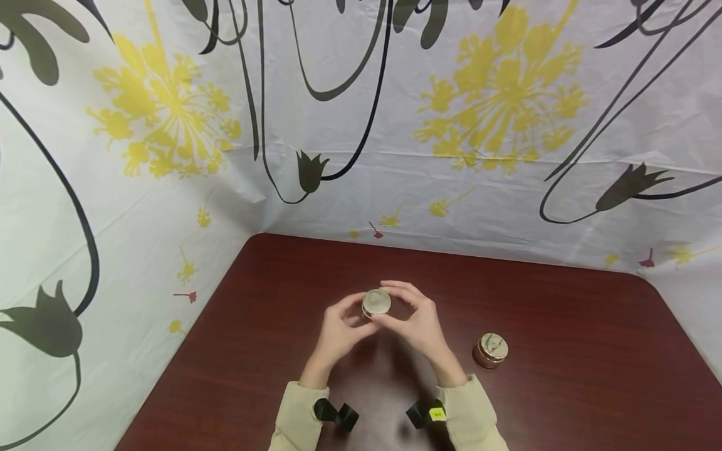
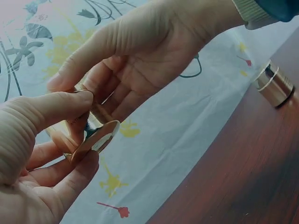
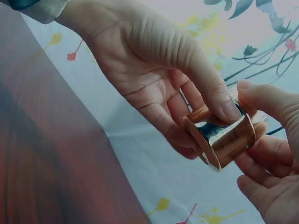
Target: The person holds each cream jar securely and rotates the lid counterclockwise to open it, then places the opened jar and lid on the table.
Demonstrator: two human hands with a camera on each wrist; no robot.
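Above dark wooden surface (image 1: 564, 326), my left hand (image 1: 338, 332) and right hand (image 1: 420, 322) each pinch the small round copper-coloured metal jar (image 1: 376, 302), steadying it from both sides.

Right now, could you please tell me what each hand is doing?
Left hand: closed, pinching the small copper jar from its side.
Right hand: closed, fingers curled round the same jar.

Dark reddish-brown wood-grain counter (image 1: 564, 401) with rounded far corners, white fabric backdrop (image 1: 395, 181) hung behind and along the left side, printed with yellow flower bursts, dark curling stems and tulip shapes, small red sprigs, even soft light
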